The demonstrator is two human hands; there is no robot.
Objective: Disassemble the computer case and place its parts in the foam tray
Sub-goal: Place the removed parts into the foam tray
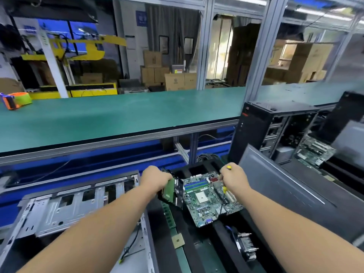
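The open computer case (65,205) lies on its side at lower left, its metal frame bare inside. The black foam tray (167,237) sits to its right and holds a green motherboard (206,200), tilted. My left hand (155,179) grips a hard drive (173,192) with a green board on its side, held upright at the motherboard's left edge. My right hand (233,177) holds a yellow-handled screwdriver (228,167) and rests on the motherboard's far right corner. A RAM stick (168,214), a CPU chip (177,241) and a heatsink with fan (246,247) lie in the tray.
A grey side panel (275,190) leans to the right of the tray. Another black tower case (275,131) stands open at right, with a motherboard inside. A green conveyor surface (118,115) runs behind, with an orange and green tape dispenser (15,100) at far left.
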